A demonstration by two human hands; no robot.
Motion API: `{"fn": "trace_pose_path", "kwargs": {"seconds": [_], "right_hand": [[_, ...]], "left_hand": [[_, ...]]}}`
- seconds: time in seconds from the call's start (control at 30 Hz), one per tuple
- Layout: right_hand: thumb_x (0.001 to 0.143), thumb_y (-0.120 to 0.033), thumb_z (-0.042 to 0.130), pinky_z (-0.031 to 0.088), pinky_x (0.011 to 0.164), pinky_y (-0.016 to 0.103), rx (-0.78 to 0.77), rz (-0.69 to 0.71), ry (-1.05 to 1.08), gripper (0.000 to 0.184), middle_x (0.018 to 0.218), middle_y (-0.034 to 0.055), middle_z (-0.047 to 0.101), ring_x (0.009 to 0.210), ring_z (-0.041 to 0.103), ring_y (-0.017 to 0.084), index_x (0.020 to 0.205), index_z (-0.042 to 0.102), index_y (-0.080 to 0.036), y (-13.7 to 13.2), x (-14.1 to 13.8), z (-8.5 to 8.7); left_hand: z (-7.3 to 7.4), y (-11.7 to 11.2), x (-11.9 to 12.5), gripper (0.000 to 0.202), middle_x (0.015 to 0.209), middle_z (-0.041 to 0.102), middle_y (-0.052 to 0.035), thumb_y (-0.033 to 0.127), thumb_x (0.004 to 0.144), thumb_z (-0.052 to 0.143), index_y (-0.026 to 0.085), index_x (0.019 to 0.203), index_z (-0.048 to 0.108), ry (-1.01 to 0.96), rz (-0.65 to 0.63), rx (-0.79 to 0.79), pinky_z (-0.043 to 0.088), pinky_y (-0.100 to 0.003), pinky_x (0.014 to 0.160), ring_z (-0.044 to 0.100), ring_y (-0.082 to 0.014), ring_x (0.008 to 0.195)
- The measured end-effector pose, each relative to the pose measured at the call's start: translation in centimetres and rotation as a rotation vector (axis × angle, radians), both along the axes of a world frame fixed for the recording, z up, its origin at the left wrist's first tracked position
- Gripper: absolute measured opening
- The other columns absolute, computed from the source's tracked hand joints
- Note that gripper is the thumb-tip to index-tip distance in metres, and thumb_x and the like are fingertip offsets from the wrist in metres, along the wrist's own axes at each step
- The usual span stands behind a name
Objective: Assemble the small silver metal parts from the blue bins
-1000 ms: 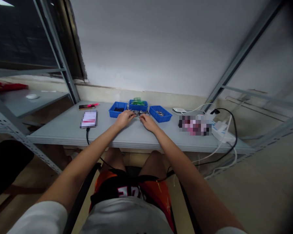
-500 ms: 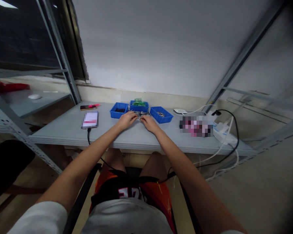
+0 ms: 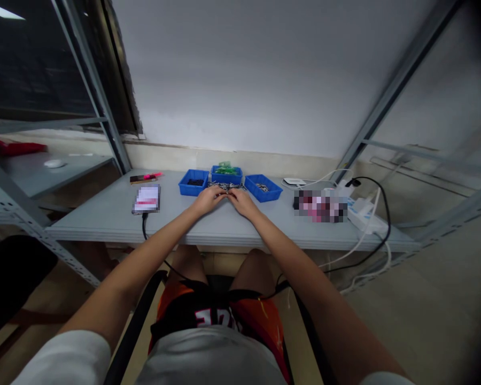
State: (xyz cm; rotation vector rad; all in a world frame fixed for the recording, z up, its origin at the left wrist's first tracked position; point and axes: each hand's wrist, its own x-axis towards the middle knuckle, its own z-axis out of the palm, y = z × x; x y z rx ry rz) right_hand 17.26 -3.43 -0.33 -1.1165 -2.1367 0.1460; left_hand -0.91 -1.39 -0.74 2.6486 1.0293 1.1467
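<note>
1. I count two bare hands: the left hand (image 3: 209,199) and the right hand (image 3: 241,202), fingers curled, tips meeting or nearly so; from my end I cannot tell whether either is closed on a part
2. One pile of small metallic pieces (image 3: 226,185) lies just beyond the fingertips on the tabletop (image 3: 104,206), too many and too tiny for me to count
3. Three blue trays partly ring it: a left tray (image 3: 185,190) with dark bits, a back tray (image 3: 227,178) with green items, a right tray (image 3: 270,196) with silvery pieces
4. The hands block my view of the pile's near edge
5. Well left I see one flat device (image 3: 147,199), its surface pixelated, a cord (image 3: 145,218) plugged in; behind it, one pink object (image 3: 152,175)
6. To the right, one pixelated bundle (image 3: 319,206) sits near a white power strip (image 3: 363,218)
7. Materials: smooth grey tabletop, rectangular open trays that look plastic, slender glinting metal in the pile
</note>
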Motion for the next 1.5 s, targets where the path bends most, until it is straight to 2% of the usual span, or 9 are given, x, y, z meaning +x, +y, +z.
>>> {"fn": "trace_pose_path", "kwargs": {"seconds": [0.2,0.27,0.37,0.43,0.63,0.93,1.17,1.37,1.5], "right_hand": [[0.089,-0.028,0.056,0.042,0.073,0.026,-0.028,-0.057,-0.023,0.015,0.077,0.004,0.066,0.073,0.058,0.016,0.084,0.066,-0.018,-0.2,0.2,0.0],[0.087,-0.03,0.059,0.043,0.072,0.026,-0.043,-0.067,0.043,0.015,0.077,0.0031,0.066,0.073,0.059,0.016,0.092,0.066,-0.018,0.0,0.3,-0.1],[0.083,-0.029,0.062,0.046,0.073,0.027,-0.036,-0.026,0.133,0.031,0.085,0.0032,0.068,0.072,0.06,0.015,0.112,0.06,-0.018,0.2,0.5,-0.3],[0.082,-0.025,0.062,0.048,0.075,0.028,-0.011,0.008,0.157,0.035,0.093,0.0046,0.068,0.073,0.061,0.014,0.116,0.058,-0.019,0.3,0.5,-0.2],[0.086,-0.017,0.054,0.047,0.083,0.031,0.036,0.003,0.089,0.016,0.097,0.0071,0.069,0.084,0.062,0.017,0.094,0.067,-0.017,0.7,0.8,-0.1],[0.09,-0.022,0.052,0.046,0.083,0.03,0.031,-0.073,0.148,0.015,0.095,0.0063,0.069,0.088,0.062,0.018,0.096,0.066,-0.019,1.0,1.1,-0.4],[0.086,-0.017,0.057,0.043,0.081,0.028,-0.033,-0.009,-0.166,0.01,0.089,0.0072,0.067,0.085,0.059,0.018,0.086,0.067,-0.017,0.2,0.7,-0.5],[0.088,-0.021,0.053,0.043,0.08,0.028,0.016,-0.044,0.038,0.013,0.089,0.0056,0.067,0.082,0.059,0.017,0.089,0.066,-0.017,0.4,1.0,-0.1],[0.09,-0.025,0.05,0.043,0.081,0.028,0.071,0.018,0.099,0.017,0.092,0.0058,0.067,0.084,0.058,0.017,0.092,0.065,-0.018,0.2,0.9,0.2]], "left_hand": [[0.0,-0.2,0.0,0.025,0.093,0.069,-0.0063,0.035,0.089,0.052,0.015,0.094,0.065,-0.059,-0.079,-0.177,0.049,-0.029,0.081,0.063,-0.018,0.084],[0.1,-0.4,0.1,0.024,0.091,0.069,-0.0058,0.035,0.088,0.052,0.014,0.092,0.064,-0.086,-0.083,-0.214,0.049,-0.029,0.081,0.062,-0.0176,0.082],[0.1,-0.3,0.1,0.019,0.089,0.069,-0.006,0.03,0.086,0.053,0.014,0.088,0.063,-0.099,-0.064,-0.223,0.049,-0.029,0.08,0.062,-0.0177,0.081],[0.1,-0.2,0.0,0.016,0.087,0.069,-0.0061,0.026,0.086,0.053,0.013,0.087,0.062,-0.084,-0.029,-0.225,0.048,-0.029,0.079,0.061,-0.0179,0.08],[0.0,0.3,-0.3,0.017,0.087,0.069,-0.0077,0.023,0.085,0.052,0.013,0.088,0.065,-0.018,0.038,-0.174,0.048,-0.03,0.078,0.061,-0.0183,0.078],[0.3,0.4,-0.4,0.023,0.098,0.071,-0.008,0.028,0.088,0.051,0.015,0.096,0.069,0.012,0.06,-0.129,0.048,-0.031,0.083,0.063,-0.0201,0.087],[0.9,-0.4,-0.5,0.023,0.101,0.071,-0.0073,0.028,0.089,0.051,0.018,0.098,0.07,0.073,0.11,-0.039,0.047,-0.033,0.087,0.061,-0.0223,0.095],[0.4,0.1,-0.8,0.026,0.1,0.071,-0.0075,0.03,0.09,0.049,0.019,0.097,0.071,0.074,0.176,-0.051,0.047,-0.031,0.085,0.062,-0.0218,0.094],[0.1,-0.1,-0.4,0.024,0.093,0.072,-0.0068,0.029,0.089,0.05,0.019,0.094,0.071,0.192,0.05,-0.155,0.047,-0.029,0.079,0.064,-0.0204,0.084]]}}
